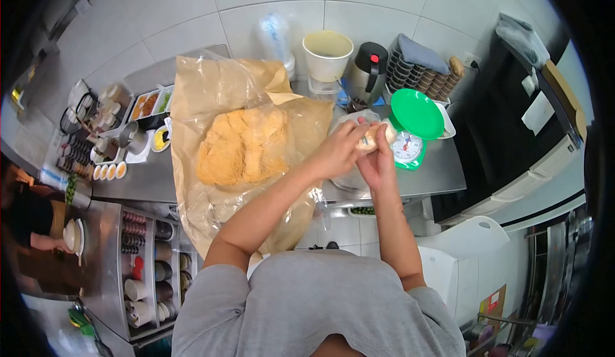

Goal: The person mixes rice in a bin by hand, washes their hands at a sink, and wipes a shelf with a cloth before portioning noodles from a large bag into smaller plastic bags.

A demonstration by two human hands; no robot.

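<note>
Both hands meet over the counter, just left of the green kitchen scale (408, 149) with its round green pan (417, 114). Between them is a small pale bundle (368, 140), perhaps noodles in clear plastic. My left hand (338, 149) has its fingers closed on it from the left, and my right hand (379, 158) grips it from the right with the thumb up. Clear plastic (349, 181) lies under the hands. To their left, a large mound of yellow-orange noodles (242, 147) rests on brown paper (192, 94) lined with clear plastic.
Along the wall stand a cream bucket (327, 56), a thermos jug (368, 72) and stacked dark cups (410, 68). Containers of toppings (148, 105) and a metal pitcher (133, 137) are at the left. A co-worker's hand (48, 242) shows at far left.
</note>
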